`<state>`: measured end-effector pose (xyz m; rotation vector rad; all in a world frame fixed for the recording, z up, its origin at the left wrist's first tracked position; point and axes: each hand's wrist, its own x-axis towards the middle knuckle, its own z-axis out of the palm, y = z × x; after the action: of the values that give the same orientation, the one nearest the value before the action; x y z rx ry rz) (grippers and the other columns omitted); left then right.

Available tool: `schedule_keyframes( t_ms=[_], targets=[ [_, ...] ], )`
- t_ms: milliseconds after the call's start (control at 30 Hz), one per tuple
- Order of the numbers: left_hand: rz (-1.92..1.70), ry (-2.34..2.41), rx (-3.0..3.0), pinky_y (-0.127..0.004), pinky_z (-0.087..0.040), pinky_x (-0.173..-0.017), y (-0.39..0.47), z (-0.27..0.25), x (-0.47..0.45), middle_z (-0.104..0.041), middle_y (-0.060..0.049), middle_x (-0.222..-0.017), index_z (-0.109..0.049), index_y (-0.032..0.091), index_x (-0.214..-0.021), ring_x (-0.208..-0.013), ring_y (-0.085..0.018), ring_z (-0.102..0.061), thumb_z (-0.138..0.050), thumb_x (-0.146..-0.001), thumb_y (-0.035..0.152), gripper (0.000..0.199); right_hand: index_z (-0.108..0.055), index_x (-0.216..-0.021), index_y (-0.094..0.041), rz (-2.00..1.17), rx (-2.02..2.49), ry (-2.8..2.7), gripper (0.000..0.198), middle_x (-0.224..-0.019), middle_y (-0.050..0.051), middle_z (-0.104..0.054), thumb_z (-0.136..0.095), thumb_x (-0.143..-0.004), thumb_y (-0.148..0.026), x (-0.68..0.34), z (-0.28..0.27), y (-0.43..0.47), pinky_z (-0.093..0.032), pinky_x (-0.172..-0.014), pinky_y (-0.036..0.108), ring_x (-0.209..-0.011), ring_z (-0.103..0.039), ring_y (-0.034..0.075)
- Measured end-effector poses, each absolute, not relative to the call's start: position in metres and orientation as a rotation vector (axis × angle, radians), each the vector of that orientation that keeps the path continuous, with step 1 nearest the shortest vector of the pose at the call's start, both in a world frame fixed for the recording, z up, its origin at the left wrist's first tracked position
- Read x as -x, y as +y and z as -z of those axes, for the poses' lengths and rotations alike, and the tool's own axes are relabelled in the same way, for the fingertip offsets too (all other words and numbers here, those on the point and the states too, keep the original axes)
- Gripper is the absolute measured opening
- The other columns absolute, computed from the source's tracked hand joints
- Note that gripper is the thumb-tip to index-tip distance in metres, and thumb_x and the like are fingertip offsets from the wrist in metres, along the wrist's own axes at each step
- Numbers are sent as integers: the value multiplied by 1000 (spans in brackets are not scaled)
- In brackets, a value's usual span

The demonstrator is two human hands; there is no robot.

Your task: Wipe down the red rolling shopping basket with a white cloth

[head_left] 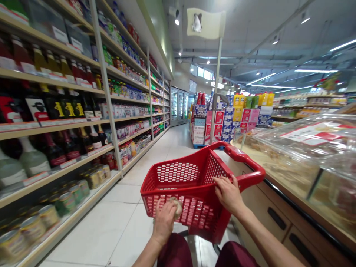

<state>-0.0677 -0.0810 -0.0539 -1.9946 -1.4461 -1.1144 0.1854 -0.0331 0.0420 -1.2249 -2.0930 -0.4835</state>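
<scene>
Red cart (198,198) stands lengthwise across, handle (250,162) rightward; left hand (163,220) grips a pale wad (177,207); right hand (229,193) clasps the rim (191,191).

Near, a shopping cart (194,191) stands between bottle-lined shelves (55,128) on the left and a counter (267,196) on the right. Beyond the cart, stacked boxes (228,122) carry bottles (240,100); coolers (179,104) stand far behind.
</scene>
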Motion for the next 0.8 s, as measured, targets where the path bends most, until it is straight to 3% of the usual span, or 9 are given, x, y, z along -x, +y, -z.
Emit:
schedule_keyframes(
  t_ms=[133,367,533,800],
  targets=[
    [1230,-1371,1974,-44,-13,-102,-68,32,45,-65,-1,-94,-57,24,-86,-94,-16,-55,-41,-80,17,19,-56,-103,-20,472,1233,-2017,30,-100,3,-65,-40,-78,-17,-189,-43,-33,-19,-97,44,-96,-54,20],
    [1126,-1277,2109,-37,-15,-101,-67,56,28,-63,5,-73,-55,23,-70,-75,-11,-56,-41,-80,15,19,-57,-101,-20,459,1185,-2020,30,-99,2,-65,-41,-76,-15,-194,-41,-34,-17,-99,43,-98,-53,19],
    [1256,-1175,2070,-41,-12,-102,-59,15,7,-65,3,-89,-57,24,-82,-90,-13,-55,-45,-80,23,13,-57,-102,-20,497,1161,-1934,30,-100,3,-64,-41,-77,-16,-197,-41,-35,-17,-98,44,-99,-53,19],
    [1169,-1088,2199,-37,-9,-103,-52,15,-29,-64,6,-81,-56,25,-75,-85,-9,-55,-43,-81,17,16,-56,-105,-22,610,1210,-1803,33,-102,4,-63,-42,-76,-16,-228,-46,-34,-16,-98,44,-102,-50,21]
  ],
)
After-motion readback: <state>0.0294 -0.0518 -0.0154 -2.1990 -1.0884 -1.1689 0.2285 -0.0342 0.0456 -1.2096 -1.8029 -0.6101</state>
